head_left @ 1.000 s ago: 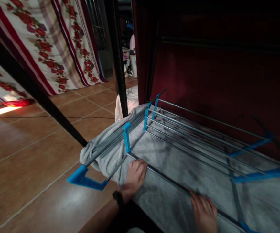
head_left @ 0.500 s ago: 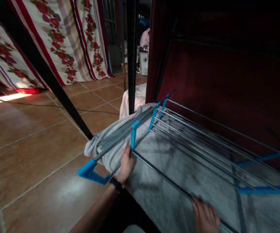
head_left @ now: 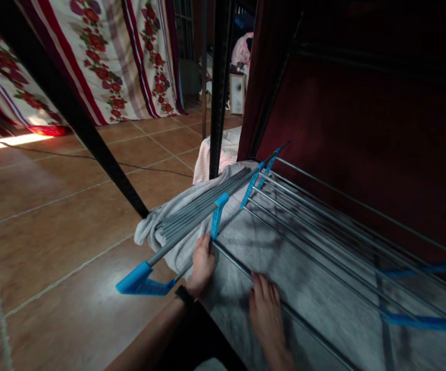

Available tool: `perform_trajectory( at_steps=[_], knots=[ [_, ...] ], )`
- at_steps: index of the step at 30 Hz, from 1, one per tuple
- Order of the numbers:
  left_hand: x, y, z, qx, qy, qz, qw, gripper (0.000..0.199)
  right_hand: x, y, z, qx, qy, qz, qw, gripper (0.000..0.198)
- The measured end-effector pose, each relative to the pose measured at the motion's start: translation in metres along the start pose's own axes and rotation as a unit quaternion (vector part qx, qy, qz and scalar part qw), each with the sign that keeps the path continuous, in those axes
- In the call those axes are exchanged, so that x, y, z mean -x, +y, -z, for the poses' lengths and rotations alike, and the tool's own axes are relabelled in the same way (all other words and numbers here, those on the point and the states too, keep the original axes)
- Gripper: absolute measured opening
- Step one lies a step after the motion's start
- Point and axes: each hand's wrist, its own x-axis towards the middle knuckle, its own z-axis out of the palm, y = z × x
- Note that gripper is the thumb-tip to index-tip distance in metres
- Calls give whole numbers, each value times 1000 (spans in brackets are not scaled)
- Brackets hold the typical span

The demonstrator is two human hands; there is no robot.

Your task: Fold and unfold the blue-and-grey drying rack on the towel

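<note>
The rack [head_left: 251,186] lies on the blanket [head_left: 323,299], mostly ahead and right of both hands. The left hand [head_left: 203,262] curls round its frame beside a bracket [head_left: 216,221]; the right hand [head_left: 267,309] wraps the near bar [head_left: 234,259].

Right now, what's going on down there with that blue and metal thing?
A person has both bare hands on a metal rack with blue brackets, set over grey cloth. The left hand is at a corner, beside a blue bracket; the right hand lies over the long bar. How firmly either grips is hard to tell.
</note>
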Motion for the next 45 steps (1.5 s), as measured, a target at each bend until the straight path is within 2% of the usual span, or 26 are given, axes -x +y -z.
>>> perform_trajectory(
  at_steps=[3,5,7,10,18,28,40,45],
  knots=[
    [-2,3,-1,10,10,17,1000,46,-60,-49,-10,-52,-67,3,996,49],
    [-4,5,0,13,6,25,1000,39,-94,-72,-14,-71,-122,15,990,51],
    [-5,6,1,15,0,23,1000,39,-119,-85,-15,-73,-172,12,982,51],
    [-7,7,1,17,1,12,1000,38,-136,-90,-15,-56,-216,9,975,49],
    [-5,6,-2,-11,15,6,1000,45,-140,-79,-18,-64,-227,35,971,43],
    [-3,2,-6,-56,30,2,998,24,-147,-73,-21,-85,-234,17,968,44],
    [3,5,-7,-86,35,-15,996,24,-145,-73,-24,-98,-226,21,969,46],
    [3,1,-7,-80,33,-10,996,26,-148,-74,-21,-102,-233,16,967,41]
  ],
)
